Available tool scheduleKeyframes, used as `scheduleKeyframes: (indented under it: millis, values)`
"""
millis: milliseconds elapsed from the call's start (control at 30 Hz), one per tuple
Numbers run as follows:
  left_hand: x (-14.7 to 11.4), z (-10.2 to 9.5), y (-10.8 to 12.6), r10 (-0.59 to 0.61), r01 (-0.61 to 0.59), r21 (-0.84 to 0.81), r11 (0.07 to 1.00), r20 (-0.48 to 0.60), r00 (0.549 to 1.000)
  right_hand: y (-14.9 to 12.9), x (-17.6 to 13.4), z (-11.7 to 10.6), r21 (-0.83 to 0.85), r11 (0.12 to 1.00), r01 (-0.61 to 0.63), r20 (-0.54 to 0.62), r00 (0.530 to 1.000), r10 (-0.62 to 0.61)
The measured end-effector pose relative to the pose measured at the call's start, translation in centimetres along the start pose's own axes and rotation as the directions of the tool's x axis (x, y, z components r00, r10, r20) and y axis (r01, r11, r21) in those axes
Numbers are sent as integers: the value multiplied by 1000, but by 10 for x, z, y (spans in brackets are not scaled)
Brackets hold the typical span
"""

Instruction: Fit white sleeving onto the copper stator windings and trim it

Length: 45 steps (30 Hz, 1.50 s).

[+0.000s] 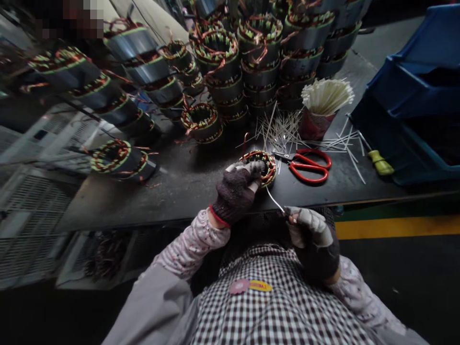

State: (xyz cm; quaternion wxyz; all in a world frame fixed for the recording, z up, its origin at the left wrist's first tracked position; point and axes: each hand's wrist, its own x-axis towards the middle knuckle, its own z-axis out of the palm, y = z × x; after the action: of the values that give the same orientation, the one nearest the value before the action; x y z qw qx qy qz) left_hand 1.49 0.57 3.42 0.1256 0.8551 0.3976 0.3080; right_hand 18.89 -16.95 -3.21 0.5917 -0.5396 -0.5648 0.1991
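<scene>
A motor stator (pixel 270 168) with copper windings lies on the dark tabletop near its front edge. My left hand (pixel 237 190), in a dark glove with taped fingertips, is closed over the stator's near left rim, its fingers reaching into the bore. From the stator a thin white cord (pixel 275 199) runs down to the right. The cord's far end is pinched in my right hand (pixel 313 234), gloved and taped too, just off the table edge. Right of the stator lie red-handled scissors (pixel 311 166), their tips close to it.
Stacked stators (pixel 223 72) crowd the back and left of the table (pixel 179 191). A cup (pixel 316 123) of white cords stands behind the scissors, with loose cords (pixel 282 129) strewn around. A yellow-handled screwdriver (pixel 381 163) lies beside blue bins (pixel 406 124) at right.
</scene>
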Motion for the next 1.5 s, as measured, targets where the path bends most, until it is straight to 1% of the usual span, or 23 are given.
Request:
scheduleKeyframes:
  millis: [100, 167, 267, 300, 433, 500, 600, 733, 833, 900, 967, 1033, 1100, 1133, 1233, 1300, 1333, 1400, 1467, 1500]
  values:
    - [-5, 7, 1, -114, 106, -98, 989, -74, 991, -1, -6, -7, -102, 995, 4, -28, 1000, -6]
    - [-6, 9, 2, -143, 132, -118, 984, -90, 986, -6, -4, -10, -145, 987, 65, -15, 998, -68]
    - [-4, 8, 3, -158, 150, -103, 983, -74, 985, -15, 3, -8, -159, 972, 173, -7, 984, -177]
    - [-4, 7, 3, -157, 150, -104, 983, -66, 985, -18, 5, -7, -168, 970, 177, -9, 983, -181]
    - [-4, 4, 4, -149, 140, -127, 982, -58, 987, -25, 5, -5, -214, 971, 105, -30, 993, -114]
    - [-5, 4, 4, -150, 141, -125, 982, -69, 986, -25, 6, -4, -205, 971, 127, -31, 990, -136]
    - [-6, 4, 3, -148, 141, -104, 985, -63, 987, -23, 9, -3, -160, 968, 192, 9, 981, -193]
    - [-5, 5, 2, -139, 135, -87, 987, -46, 989, -21, 6, -9, -116, 976, 182, 49, 983, -178]
    - [-4, 5, 0, -133, 127, -105, 986, -57, 989, -24, -1, -13, -160, 975, 157, 28, 988, -154]
    - [-4, 6, -1, -144, 137, -115, 984, -49, 988, -25, -1, -11, -206, 971, 121, 2, 992, -123]
    - [-4, 6, 0, -143, 138, -109, 984, -43, 989, -24, 5, -5, -209, 969, 134, 22, 991, -133]
    - [-5, 7, 1, -123, 119, -77, 990, -50, 991, -19, 17, 3, -192, 962, 196, 53, 981, -189]
    - [-8, 8, 3, -107, 107, -10, 994, -82, 991, -10, 30, 9, -168, 958, 233, 60, 972, -226]
    - [-10, 9, 4, -102, 106, 34, 994, -103, 989, -6, 36, 12, -152, 962, 227, 55, 974, -222]
    - [-15, 14, 5, -75, 96, 134, 986, -153, 985, 4, 51, 18, -62, 982, 178, 44, 983, -176]
    - [-17, 17, 5, -54, 68, 109, 992, -128, 990, 5, 59, 20, 4, 991, 134, 40, 990, -134]
    - [-18, 19, 4, -60, 67, 58, 996, -109, 992, 4, 63, 21, 37, 995, 95, 48, 994, -97]
    - [-20, 23, 2, -129, 119, -105, 987, -97, 987, 0, 72, 22, 120, 992, -34, 68, 997, 26]
    - [-21, 25, -1, -219, 183, -258, 949, -120, 968, -4, 83, 22, 214, 956, -198, 117, 977, 176]
    - [-22, 26, -2, -229, 181, -297, 938, -137, 964, -6, 88, 22, 245, 934, -261, 150, 962, 230]
